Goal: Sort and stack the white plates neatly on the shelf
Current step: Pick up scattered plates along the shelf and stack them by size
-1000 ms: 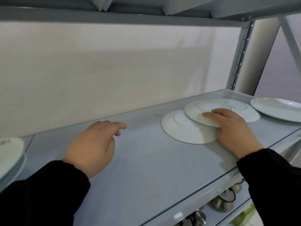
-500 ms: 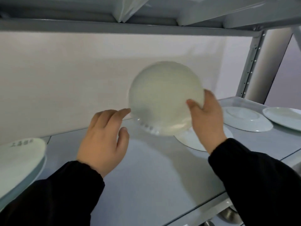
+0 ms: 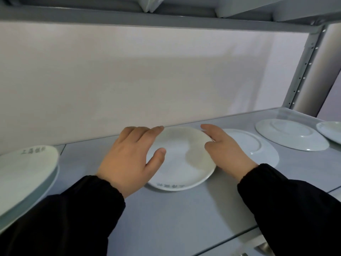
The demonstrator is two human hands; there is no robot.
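A small white plate (image 3: 181, 159) with grey lettering on its near rim lies face up on the grey shelf (image 3: 184, 209), in the middle. My left hand (image 3: 129, 159) rests on its left edge with the thumb over the rim. My right hand (image 3: 227, 150) touches its right edge, fingers spread. Just right of it an upside-down white plate (image 3: 258, 146) lies flat, and a second upside-down plate (image 3: 291, 136) lies further right. A stack of white plates (image 3: 24, 172) with lettering sits at the left edge.
Another plate's rim (image 3: 330, 131) shows at the far right edge. The upper shelf's beam (image 3: 166, 19) runs low overhead. A perforated upright post (image 3: 302, 71) stands at the back right. A white back wall closes the shelf. Metal items peek from the shelf below (image 3: 262, 250).
The plate that my right hand lifted and tilted up in the air now lies flat on the shelf's middle. Both hands have come down to its edges.
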